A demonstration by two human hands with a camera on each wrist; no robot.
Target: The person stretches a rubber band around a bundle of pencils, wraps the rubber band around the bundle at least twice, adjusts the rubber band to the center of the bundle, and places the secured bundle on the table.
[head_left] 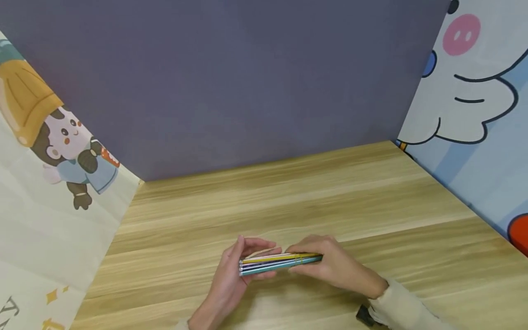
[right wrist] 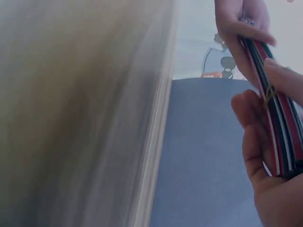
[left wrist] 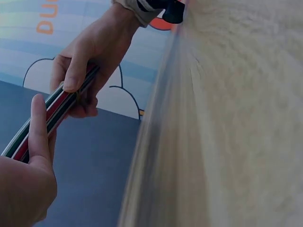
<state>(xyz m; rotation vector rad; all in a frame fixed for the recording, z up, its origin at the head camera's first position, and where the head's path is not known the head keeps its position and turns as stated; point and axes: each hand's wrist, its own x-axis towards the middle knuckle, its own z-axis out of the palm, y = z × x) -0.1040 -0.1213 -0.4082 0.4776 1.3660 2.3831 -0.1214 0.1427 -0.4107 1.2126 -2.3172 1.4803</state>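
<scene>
A bundle of slim pencils (head_left: 272, 264) in yellow, white, dark and teal lies across both hands above the table, roughly level. A thin yellow rubber band (head_left: 299, 259) circles it near its right end. My left hand (head_left: 228, 272) holds the left end, its thumb on one side and fingers on the other. With the thumb and fingers of my right hand (head_left: 336, 263), I grip the right end beside the band. Red and dark green pencils (right wrist: 284, 127) show on the bundle's other side in the right wrist view.
The wood-grain table (head_left: 288, 201) meets a grey panel (head_left: 247, 91) at the back. Cartoon-printed sheets stand on the left (head_left: 49, 229) and the right (head_left: 474, 160). A small black object (head_left: 365, 315) sits by the right sleeve (head_left: 404, 302).
</scene>
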